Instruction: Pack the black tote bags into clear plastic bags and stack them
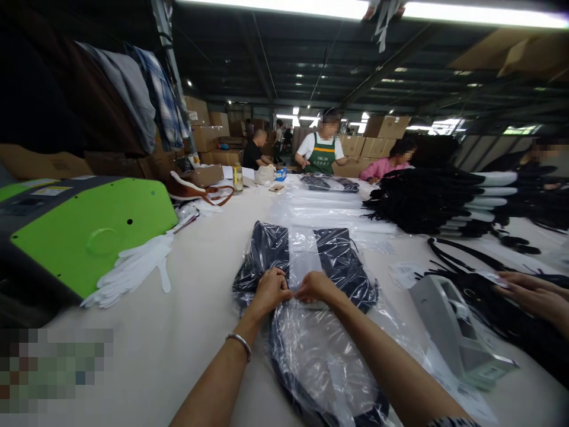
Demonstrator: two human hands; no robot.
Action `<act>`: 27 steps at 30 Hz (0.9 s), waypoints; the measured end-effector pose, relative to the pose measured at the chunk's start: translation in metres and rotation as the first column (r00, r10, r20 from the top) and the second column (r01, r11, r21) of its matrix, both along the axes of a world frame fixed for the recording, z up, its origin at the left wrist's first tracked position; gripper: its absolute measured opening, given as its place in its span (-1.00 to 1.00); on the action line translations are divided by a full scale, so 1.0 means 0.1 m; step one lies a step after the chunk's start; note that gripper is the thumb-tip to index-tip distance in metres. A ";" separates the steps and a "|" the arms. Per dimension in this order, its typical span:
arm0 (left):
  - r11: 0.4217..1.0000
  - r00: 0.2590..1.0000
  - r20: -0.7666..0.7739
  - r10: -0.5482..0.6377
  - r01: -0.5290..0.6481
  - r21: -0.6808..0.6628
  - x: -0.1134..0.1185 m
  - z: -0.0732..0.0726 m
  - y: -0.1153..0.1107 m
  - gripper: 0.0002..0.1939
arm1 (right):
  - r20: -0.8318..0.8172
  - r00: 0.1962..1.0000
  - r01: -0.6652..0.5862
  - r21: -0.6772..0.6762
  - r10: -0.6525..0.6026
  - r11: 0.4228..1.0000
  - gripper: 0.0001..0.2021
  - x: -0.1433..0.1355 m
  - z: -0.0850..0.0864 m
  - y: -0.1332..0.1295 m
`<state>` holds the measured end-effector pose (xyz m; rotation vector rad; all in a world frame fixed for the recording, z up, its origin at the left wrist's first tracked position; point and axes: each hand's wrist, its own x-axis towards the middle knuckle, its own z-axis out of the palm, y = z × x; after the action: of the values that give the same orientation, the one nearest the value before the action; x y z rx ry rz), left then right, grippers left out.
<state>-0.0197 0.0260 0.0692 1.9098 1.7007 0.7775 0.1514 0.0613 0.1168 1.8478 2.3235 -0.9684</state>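
While left fingers (280, 283) and right fingers (306, 287) pinch clear plastic (326, 344), gloves (133, 268) and 1 tape dispenser (433, 305) flank them.

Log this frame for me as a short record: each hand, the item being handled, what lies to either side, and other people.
Left hand: fingers curled, apparently pinching the clear bag
Right hand: close beside it, apparently pinching the same plastic
Item: dark folded article inside the clear bag, pale band across its middle
Left side: green machine, white gloves against it
Right side: grey device; stacked black items farther back
Others: co-worker's hand at right edge; person in green apron across the table
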 end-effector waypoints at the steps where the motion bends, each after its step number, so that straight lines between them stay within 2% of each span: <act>1: 1.000 1.000 -0.004 0.004 -0.004 0.001 0.01 0.00 -0.01 -0.84 | 0.039 0.999 -0.013 0.010 0.012 1.000 -0.77 -0.01 0.00 0.01; 4: 1.000 1.000 -0.009 0.008 -0.008 0.004 0.01 0.00 -0.02 -0.86 | 0.148 0.989 -0.017 0.099 0.002 0.995 -0.73 0.00 -0.02 0.05; 8: 1.000 1.000 -0.016 0.016 -0.016 0.013 0.02 -0.01 -0.03 -0.86 | 0.191 0.981 -0.017 0.216 -0.025 0.976 -0.48 0.19 -0.12 0.07; 13: 1.000 1.000 -0.010 0.001 -0.001 0.018 0.01 0.00 -0.04 -0.85 | 0.124 0.992 -0.038 0.250 0.007 0.967 -0.56 0.46 -0.11 0.03; 15: 1.000 1.000 -0.008 -0.008 0.008 0.019 0.01 0.01 -0.04 -0.84 | 0.091 0.996 -0.030 0.350 -0.002 0.936 -0.44 0.44 -0.13 -0.02; 18: 1.000 1.000 -0.013 -0.007 0.007 0.021 0.02 0.02 -0.04 -0.83 | 0.093 0.995 -0.025 0.497 -0.024 0.868 -0.16 0.33 -0.27 -0.09; 23: 1.000 0.999 -0.040 0.009 -0.008 0.025 0.02 0.02 -0.03 -0.83 | 0.065 0.994 0.053 0.379 -0.084 0.924 0.02 0.26 -0.53 -0.07; 27: 0.999 0.997 -0.078 -0.010 0.014 0.051 0.05 0.05 -0.03 -0.82 | 0.035 0.994 0.079 0.397 -0.101 0.914 -0.02 0.24 -0.58 -0.08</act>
<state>-0.0149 0.0231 0.0738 2.0069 1.7288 0.7585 0.1750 0.0535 0.0589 2.0994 2.5697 -0.4627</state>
